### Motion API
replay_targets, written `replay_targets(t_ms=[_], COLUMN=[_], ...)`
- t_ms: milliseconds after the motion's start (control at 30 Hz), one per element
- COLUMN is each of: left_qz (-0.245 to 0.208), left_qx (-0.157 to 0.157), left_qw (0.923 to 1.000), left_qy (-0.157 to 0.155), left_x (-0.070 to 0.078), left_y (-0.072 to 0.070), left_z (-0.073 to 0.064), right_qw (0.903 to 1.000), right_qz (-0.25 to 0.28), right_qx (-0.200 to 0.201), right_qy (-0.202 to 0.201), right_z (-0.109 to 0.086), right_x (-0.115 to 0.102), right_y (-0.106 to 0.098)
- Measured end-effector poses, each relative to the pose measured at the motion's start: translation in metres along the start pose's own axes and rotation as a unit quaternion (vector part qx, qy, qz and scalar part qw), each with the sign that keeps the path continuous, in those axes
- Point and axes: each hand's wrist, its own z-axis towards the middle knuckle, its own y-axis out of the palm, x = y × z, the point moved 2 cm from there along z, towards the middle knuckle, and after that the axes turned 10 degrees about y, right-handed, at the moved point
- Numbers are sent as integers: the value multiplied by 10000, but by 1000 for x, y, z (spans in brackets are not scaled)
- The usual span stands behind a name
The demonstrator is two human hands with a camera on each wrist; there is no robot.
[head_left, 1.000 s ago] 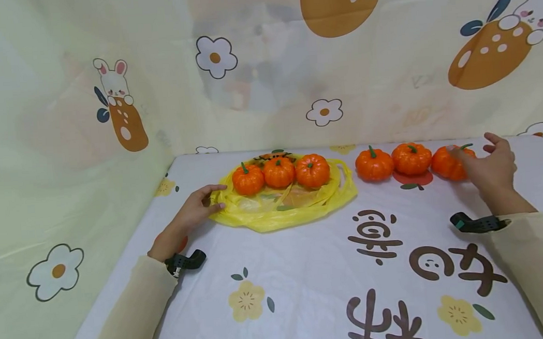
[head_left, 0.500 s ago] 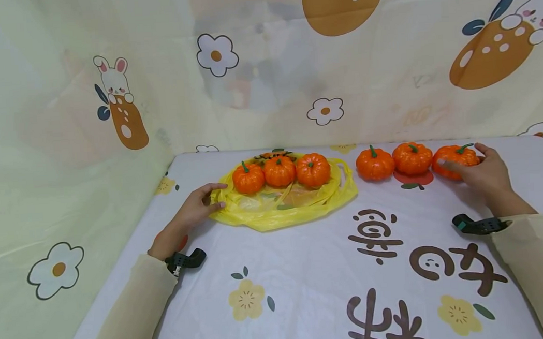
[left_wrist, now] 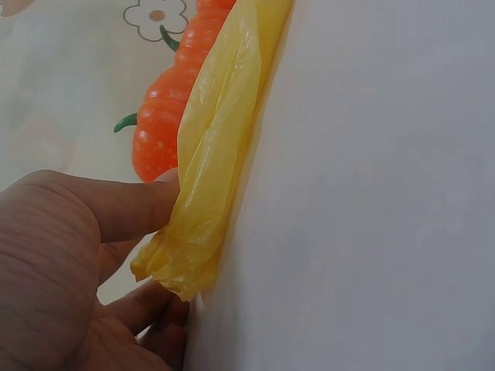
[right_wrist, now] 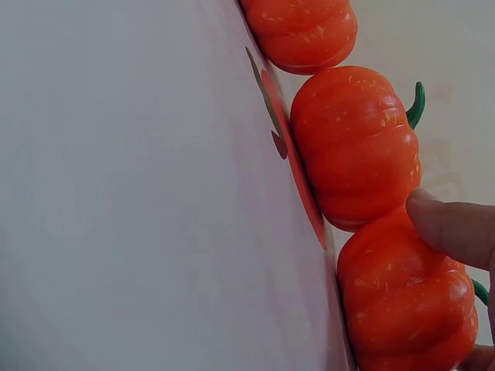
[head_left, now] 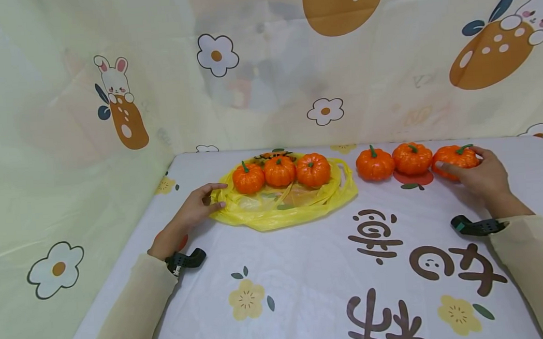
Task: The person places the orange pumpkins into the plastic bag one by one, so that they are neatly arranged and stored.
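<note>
My left hand (head_left: 193, 208) holds the left edge of a yellow plastic bag (head_left: 274, 221) that lies spread on the table. In the left wrist view the thumb lies against the gathered plastic (left_wrist: 209, 170), other fingers below it. Three small orange pumpkins with green stems, among them a middle pumpkin (head_left: 279, 172), sit in a row on the bag. Further right, my right hand (head_left: 484, 180) grips the rightmost pumpkin (head_left: 453, 157), thumb on its near side and fingers round its right. That pumpkin touches its neighbour (right_wrist: 356, 147) in the right wrist view.
Another pumpkin (head_left: 375, 164) completes the right-hand row, close to the back wall. The white tablecloth (head_left: 301, 271) carries printed flowers and brown characters. A patterned cloth wall (head_left: 266, 87) closes off the back, and another (head_left: 67, 192) the left side.
My right hand has come down from beside the rightmost pumpkin and closed round it. The left hand stays at the bag's edge; the bag and pumpkins have not moved noticeably.
</note>
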Motion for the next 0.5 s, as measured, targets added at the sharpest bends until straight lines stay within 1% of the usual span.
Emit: replay_targets(t_ms=[200, 500], left_qz=[-70, -49], left_qx=[-3, 0], left_qw=[10000, 10000], left_qy=[20, 24], left_x=[0, 1], left_y=[0, 0], left_z=[0, -1], right_qw=[10000, 9999], right_qz=[-7, 141], right_qx=[20, 13], right_qy=[-13, -18], right_z=[-1, -4], right_x=[0, -2], right_y=[1, 1])
